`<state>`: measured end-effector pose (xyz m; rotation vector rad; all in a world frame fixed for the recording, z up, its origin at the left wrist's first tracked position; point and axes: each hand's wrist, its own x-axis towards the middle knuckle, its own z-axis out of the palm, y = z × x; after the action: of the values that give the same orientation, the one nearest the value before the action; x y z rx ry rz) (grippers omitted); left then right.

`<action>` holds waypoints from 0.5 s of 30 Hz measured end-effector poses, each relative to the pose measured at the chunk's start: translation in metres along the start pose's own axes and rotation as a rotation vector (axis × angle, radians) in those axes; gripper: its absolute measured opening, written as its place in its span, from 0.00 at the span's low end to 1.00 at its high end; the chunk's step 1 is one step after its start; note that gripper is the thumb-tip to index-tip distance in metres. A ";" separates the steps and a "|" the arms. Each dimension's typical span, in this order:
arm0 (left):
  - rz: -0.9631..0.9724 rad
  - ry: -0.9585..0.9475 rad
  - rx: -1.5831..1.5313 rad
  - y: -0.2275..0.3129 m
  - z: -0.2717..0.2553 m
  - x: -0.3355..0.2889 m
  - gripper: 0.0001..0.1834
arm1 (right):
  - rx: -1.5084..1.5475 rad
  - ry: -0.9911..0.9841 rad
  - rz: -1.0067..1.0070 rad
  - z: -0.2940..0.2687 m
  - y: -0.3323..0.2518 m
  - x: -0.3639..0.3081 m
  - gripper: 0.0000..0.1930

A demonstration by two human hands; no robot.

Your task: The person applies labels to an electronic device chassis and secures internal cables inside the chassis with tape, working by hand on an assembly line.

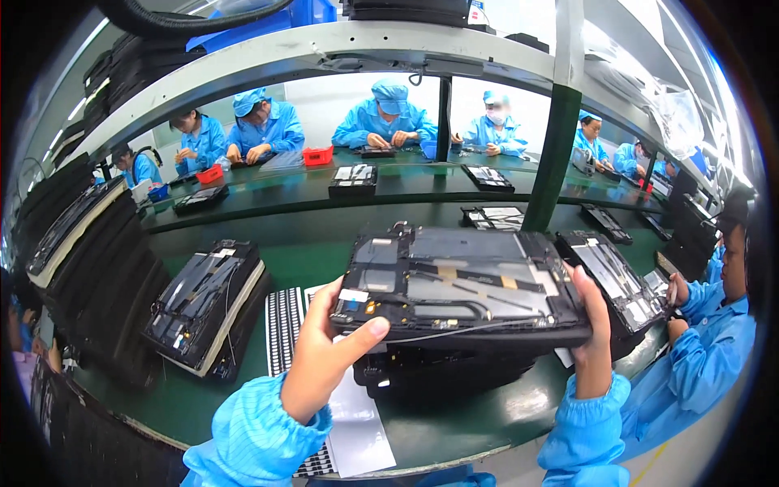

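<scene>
Both my hands hold up a black foam tray [487, 334] carrying an opened tablet-like device [466, 280], its grey battery cells, black flex cables and a thin wire exposed. My left hand [329, 349] grips the near left corner, thumb on top. On the right edge, my right hand [595, 325] has its fingers along the side; part of it is hidden. Below the raised tray stands a stack of similar black trays [454, 369], partly covered from view. A sheet of black-and-white labels [284, 329] and a white paper sheet [359, 430] lie beside my left forearm.
Left on the green bench [191, 414] sits a tray stack [203, 304], with a taller stack [97, 284] beyond. More trays [613, 284] stand at right, near a co-worker [698, 341]. A green post [553, 154] and overhead shelf [349, 49] cross ahead; co-workers sit behind the conveyor.
</scene>
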<state>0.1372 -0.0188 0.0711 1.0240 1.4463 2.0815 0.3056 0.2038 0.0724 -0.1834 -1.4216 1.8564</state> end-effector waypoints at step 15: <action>-0.014 -0.094 0.475 -0.023 -0.060 -0.005 0.30 | -0.703 0.405 -0.500 0.005 0.016 -0.059 0.17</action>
<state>0.0931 -0.0505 0.0363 1.2569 1.9399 1.6861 0.3362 0.1610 0.0409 -0.4702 -1.5854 0.8147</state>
